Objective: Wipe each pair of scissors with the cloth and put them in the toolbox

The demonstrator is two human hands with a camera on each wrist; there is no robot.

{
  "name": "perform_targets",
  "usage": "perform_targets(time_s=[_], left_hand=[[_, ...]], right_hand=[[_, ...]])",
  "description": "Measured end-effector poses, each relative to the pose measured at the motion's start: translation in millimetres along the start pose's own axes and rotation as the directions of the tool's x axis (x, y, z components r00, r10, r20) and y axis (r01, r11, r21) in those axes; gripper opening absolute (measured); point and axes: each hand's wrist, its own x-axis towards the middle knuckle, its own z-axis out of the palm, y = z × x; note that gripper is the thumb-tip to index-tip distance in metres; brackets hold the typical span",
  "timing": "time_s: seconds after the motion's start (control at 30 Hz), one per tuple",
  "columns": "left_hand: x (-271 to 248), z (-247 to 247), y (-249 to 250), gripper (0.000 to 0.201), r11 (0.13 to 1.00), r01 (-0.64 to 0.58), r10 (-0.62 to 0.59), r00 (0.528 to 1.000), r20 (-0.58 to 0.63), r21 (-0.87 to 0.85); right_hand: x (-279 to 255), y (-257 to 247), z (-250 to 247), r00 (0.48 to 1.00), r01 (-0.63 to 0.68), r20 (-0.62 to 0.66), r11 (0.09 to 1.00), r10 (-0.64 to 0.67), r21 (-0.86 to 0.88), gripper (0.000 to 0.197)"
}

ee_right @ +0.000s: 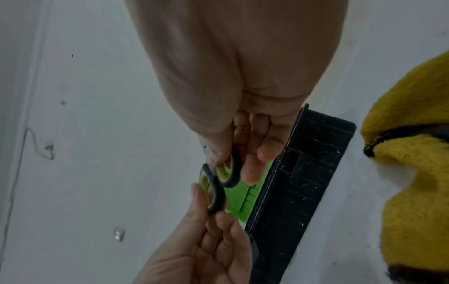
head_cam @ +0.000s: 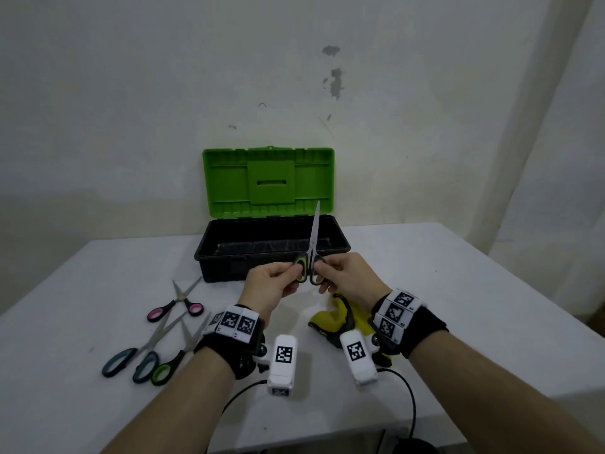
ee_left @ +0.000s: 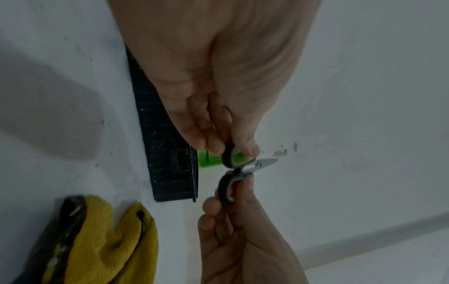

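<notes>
Scissors (head_cam: 311, 257) with yellow-lined black handles are held blades-up above the white surface (head_cam: 458, 290), just before the open toolbox (head_cam: 271, 250); the left hand (head_cam: 271, 286) and right hand (head_cam: 347, 276) each pinch one loop. The yellow cloth (head_cam: 330, 319) lies under the right wrist. Three more pairs lie at left, against a stained white wall (head_cam: 332, 80).

The light is dim and flat, and everything looks a bit grey. The head view bends at its edges — the surface (head_cam: 458, 290) curves down on both sides. The wrist views are darker and soft, with a big blurry shadow at the left of the left wrist view.
</notes>
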Motion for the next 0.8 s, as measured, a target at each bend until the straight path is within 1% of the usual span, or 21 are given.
perform_targets(time_s=[0.07, 0.13, 0.2, 0.23, 0.33, 0.43, 0.53, 0.6, 0.7, 0.8], left_hand=[[-1.3, 1.1, -4.6, 0.012, 1.000, 0.012, -0.012, 1.000, -0.021, -0.015], [-0.5, 2.9, -5.7, 0.011, 0.999, 0.028, -0.030, 0.998, -0.048, -0.043], [1.5, 5.4, -2.5, 0.010, 0.997, 0.036, -0.040, 0.997, -0.068, -0.066], [2.9, 6.6, 0.5, 0.009, 0.997, 0.033, -0.037, 0.997, -0.070, -0.065], [9.2, 5.9, 11.0, 0.009, 0.999, 0.003, -0.005, 0.998, -0.056, -0.040], [18.7, 0.6, 19.6, 0.014, 1.000, -0.028, 0.029, 0.997, -0.068, 0.004], [31.4, -8.4, 25.7, 0.015, 0.992, -0.078, 0.085, 0.994, -0.063, 0.095], [44.5, -24.0, 31.0, 0.022, 0.981, -0.110, 0.121, 0.991, -0.064, 0.161], [74.6, -68.0, 38.8, 0.039, 0.935, -0.129, 0.176, 0.977, -0.117, 0.329], [100.5, -116.3, 41.2, 0.050, 0.862, -0.095, 0.214, 0.958, -0.189, 0.499]], right_hand=[[2.2, 0.7, 4.2, 0.999, -0.014, -0.037, 1.000, 0.014, 0.010, 0.020], [5.5, 1.4, 8.1, 0.990, -0.020, -0.140, 1.000, 0.022, 0.016, 0.020], [10.1, 0.4, 10.3, 0.971, 0.001, -0.239, 0.998, -0.015, -0.057, 0.026], [12.3, -1.4, 11.2, 0.964, 0.013, -0.262, 0.993, -0.044, -0.119, 0.028], [19.5, -8.4, 14.5, 0.959, 0.019, -0.266, 0.956, -0.100, -0.293, 0.030], [30.4, -15.7, 23.3, 0.956, 0.022, -0.268, 0.940, -0.120, -0.341, 0.035], [46.8, -27.0, 34.5, 0.943, -0.005, -0.318, 0.949, -0.100, -0.314, 0.039], [60.8, -37.2, 41.2, 0.944, -0.026, -0.321, 0.950, -0.079, -0.311, 0.039], [93.0, -47.9, 51.8, 0.959, -0.072, -0.281, 0.938, -0.028, -0.340, 0.043], [136.1, -49.7, 69.6, 0.970, -0.176, -0.229, 0.876, 0.077, -0.449, 0.045]])
